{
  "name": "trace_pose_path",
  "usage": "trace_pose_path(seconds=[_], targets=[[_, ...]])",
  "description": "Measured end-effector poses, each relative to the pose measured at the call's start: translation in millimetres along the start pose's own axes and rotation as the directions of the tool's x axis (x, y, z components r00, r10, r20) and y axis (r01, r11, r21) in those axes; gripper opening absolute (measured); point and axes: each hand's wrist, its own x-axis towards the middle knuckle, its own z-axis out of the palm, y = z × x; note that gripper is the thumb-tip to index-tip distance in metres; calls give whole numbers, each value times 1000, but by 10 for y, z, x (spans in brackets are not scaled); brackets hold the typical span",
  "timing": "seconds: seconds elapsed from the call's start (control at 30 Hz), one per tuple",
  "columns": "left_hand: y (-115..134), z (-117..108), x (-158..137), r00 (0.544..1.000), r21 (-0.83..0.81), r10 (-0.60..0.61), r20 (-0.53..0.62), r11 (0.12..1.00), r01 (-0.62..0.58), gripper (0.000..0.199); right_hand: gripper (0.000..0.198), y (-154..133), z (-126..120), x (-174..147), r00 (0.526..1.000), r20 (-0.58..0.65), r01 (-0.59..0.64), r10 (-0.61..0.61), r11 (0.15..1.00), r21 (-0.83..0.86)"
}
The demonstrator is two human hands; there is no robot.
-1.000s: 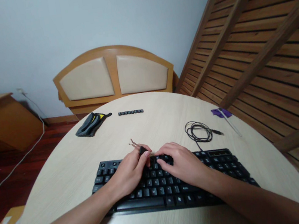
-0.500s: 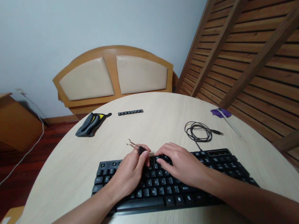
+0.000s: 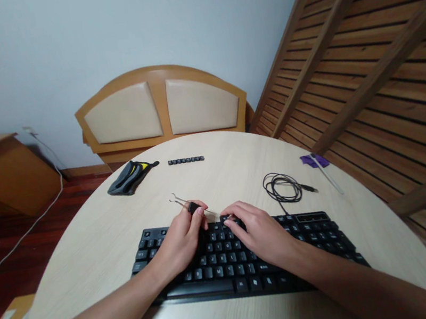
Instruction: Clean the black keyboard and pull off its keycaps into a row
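Observation:
A black keyboard (image 3: 201, 289) lies on the round table before me, several of its keys hidden under both hands. My left hand (image 3: 183, 239) is closed around the black handle of a wire keycap puller (image 3: 193, 207), above the keyboard's back edge. The puller's bent wire prongs point away to the upper left. My right hand (image 3: 258, 228) pinches a small black keycap (image 3: 224, 218) between thumb and fingers at the keyboard's top row. At the far side of the table stands a neat row of several black keycaps (image 3: 186, 160).
A grey, black and yellow cloth pouch (image 3: 131, 178) lies at the table's back left. Behind the keyboard sits its coiled cable (image 3: 282, 187). A purple cloth (image 3: 312, 161) and a thin pale stick (image 3: 327, 173) lie at the right. Slatted wood (image 3: 368, 65) stands beside the table.
My left hand has drawn back slightly to the left with the puller, away from my right hand. A keycap now shows raised in my right fingers.

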Motion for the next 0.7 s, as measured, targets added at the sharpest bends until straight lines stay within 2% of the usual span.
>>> trace_pose_path(seconds=[0.33,0.47,0.7], targets=[[-65,11,12,998,22,-30,58,999,28,25,14,53,-19,45,996,-38,-76,75,997,-22],[-62,12,10,996,36,-30,81,999,27,25,15,89,-58,110,989,-34,-144,143,989,-30],[-53,12,10,997,63,-3,76,998,-2,25,20,215,-191,453,983,10,-177,182,966,-190]])
